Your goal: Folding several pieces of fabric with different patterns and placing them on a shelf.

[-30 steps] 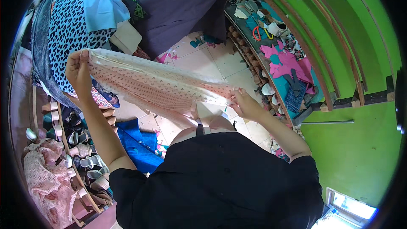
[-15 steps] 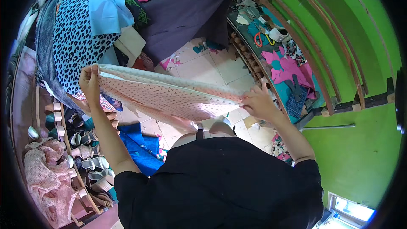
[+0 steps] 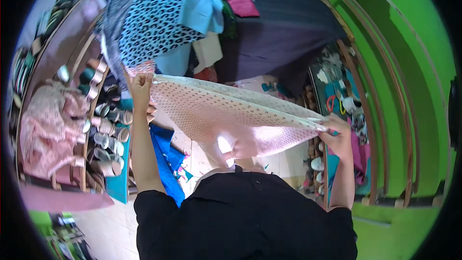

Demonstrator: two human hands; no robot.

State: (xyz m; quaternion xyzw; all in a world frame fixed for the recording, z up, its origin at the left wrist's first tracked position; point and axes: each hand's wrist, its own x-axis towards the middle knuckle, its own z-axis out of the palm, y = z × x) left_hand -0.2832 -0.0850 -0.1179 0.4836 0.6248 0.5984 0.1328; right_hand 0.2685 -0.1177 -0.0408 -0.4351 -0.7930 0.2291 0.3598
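Observation:
A pale pink piece of perforated fabric (image 3: 211,115) with rows of small dark marks is stretched across in front of me. Its left corner is pinched in my left hand (image 3: 141,88), fingers closed, close to a patterned cloth hanging from the pile. At the opposite end my right hand (image 3: 337,132) grips the other corner, also closed. Between them the upper edge slopes down to the right and shows a whitish underside. The lower part hangs loose in folds over my waist.
Shoes (image 3: 108,139) fill a rack on the left, with pink lace (image 3: 45,130) draped beside them. Blue cloth (image 3: 166,161) lies on the floor. Leopard-print fabric (image 3: 154,14) and a dark sheet (image 3: 284,33) are ahead. A shelf with scraps and orange-handled scissors (image 3: 331,103) stands right.
The view has turned left. My hands still hold the fabric corners; its lower part now hangs further down, and my right forearm is more upright.

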